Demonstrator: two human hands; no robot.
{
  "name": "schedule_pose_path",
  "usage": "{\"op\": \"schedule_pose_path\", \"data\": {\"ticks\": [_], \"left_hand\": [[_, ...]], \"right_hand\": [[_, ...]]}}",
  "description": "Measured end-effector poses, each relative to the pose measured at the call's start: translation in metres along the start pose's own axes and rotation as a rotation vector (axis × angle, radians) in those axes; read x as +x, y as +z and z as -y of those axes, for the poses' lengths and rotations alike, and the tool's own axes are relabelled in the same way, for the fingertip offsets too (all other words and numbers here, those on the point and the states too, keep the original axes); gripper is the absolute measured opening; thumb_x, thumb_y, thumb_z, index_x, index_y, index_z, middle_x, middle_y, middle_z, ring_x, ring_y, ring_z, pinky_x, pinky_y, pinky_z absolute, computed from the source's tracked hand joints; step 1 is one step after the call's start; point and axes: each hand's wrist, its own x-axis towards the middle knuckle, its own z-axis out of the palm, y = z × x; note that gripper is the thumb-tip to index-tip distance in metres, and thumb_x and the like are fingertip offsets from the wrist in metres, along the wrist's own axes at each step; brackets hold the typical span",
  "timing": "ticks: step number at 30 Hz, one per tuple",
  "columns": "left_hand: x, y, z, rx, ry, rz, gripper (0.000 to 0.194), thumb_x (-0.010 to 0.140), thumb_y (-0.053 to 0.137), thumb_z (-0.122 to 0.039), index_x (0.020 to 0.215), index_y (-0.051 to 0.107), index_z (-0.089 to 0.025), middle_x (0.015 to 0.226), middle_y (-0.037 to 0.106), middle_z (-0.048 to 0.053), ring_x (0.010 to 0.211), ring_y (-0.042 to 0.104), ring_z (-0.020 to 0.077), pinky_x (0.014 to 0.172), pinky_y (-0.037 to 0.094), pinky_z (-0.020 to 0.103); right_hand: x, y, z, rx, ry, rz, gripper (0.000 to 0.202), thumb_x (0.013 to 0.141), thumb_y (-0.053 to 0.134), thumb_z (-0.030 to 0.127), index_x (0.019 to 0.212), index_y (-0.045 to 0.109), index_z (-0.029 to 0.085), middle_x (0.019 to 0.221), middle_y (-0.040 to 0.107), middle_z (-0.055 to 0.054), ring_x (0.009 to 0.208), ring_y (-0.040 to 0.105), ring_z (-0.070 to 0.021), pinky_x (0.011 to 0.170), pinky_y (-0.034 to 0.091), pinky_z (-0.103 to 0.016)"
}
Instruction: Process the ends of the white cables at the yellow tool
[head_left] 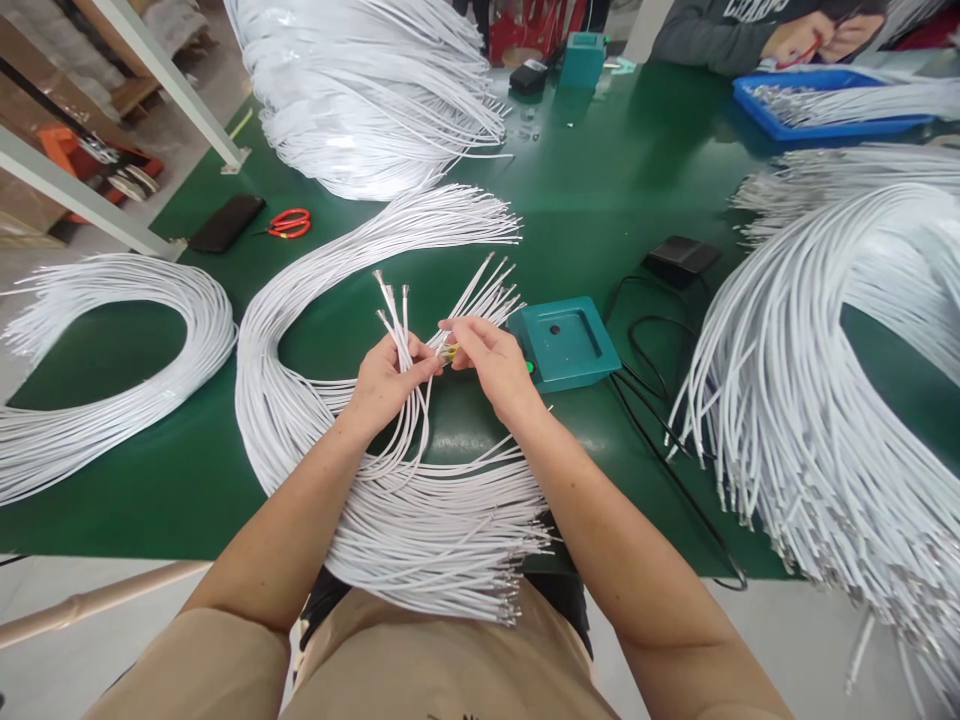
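Observation:
Several white cables with bare metal ends stick up out of my left hand, which is closed around them. My right hand pinches close beside it, at a cable end where small yellow and green bits show; the fingers hide most of it. Under my forearms a large looped bundle of white cables lies on the green table, its lower ends near my lap. More cable ends fan out just behind my right hand. A teal box with a green light stands right of that hand.
Red-handled scissors and a dark phone-like case lie at the back left. Other cable bundles rest at left, back and right. Black cords trail right. Across the table, a co-worker's hands work by a blue tray.

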Motion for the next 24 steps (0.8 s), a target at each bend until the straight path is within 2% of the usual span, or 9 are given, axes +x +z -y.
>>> {"op": "schedule_pose_path", "data": {"ticks": [4, 9, 17, 24], "left_hand": [[0.0001, 0.0009, -0.0010, -0.022, -0.015, 0.013, 0.036, 0.069, 0.077, -0.031, 0.076, 0.044, -0.020, 0.072, 0.065, -0.001, 0.070, 0.062, 0.0146, 0.071, 0.046, 0.029], [-0.0003, 0.0006, -0.0017, -0.072, -0.032, 0.018, 0.036, 0.068, 0.078, -0.030, 0.077, 0.044, -0.020, 0.073, 0.064, -0.002, 0.070, 0.062, 0.0140, 0.070, 0.046, 0.028], [-0.0003, 0.0008, -0.0005, -0.078, -0.026, 0.009, 0.037, 0.068, 0.078, -0.031, 0.078, 0.045, -0.020, 0.073, 0.065, -0.002, 0.070, 0.064, 0.0148, 0.069, 0.047, 0.028], [-0.0006, 0.0005, -0.0002, -0.086, -0.018, 0.012, 0.035, 0.068, 0.078, -0.029, 0.078, 0.045, -0.020, 0.073, 0.065, -0.002, 0.070, 0.064, 0.0140, 0.070, 0.047, 0.028]], "right_hand": [[0.0002, -0.0001, -0.0004, 0.090, 0.037, 0.015, 0.016, 0.078, 0.062, 0.032, 0.073, 0.067, 0.018, 0.070, 0.061, 0.002, 0.059, 0.049, -0.0071, 0.062, 0.044, -0.021], [0.0009, -0.0018, -0.0007, 0.166, 0.093, 0.022, 0.014, 0.075, 0.065, 0.031, 0.072, 0.067, 0.017, 0.069, 0.062, 0.002, 0.058, 0.049, -0.0069, 0.061, 0.044, -0.021], [-0.0010, 0.0016, 0.0034, 0.061, 0.049, -0.033, 0.011, 0.072, 0.066, 0.028, 0.070, 0.067, 0.017, 0.065, 0.063, 0.003, 0.059, 0.053, -0.0081, 0.062, 0.047, -0.022], [0.0019, -0.0018, -0.0043, -0.091, 0.016, -0.046, 0.008, 0.071, 0.062, 0.024, 0.069, 0.066, 0.017, 0.066, 0.065, 0.002, 0.062, 0.059, -0.0106, 0.063, 0.050, -0.024]]}}
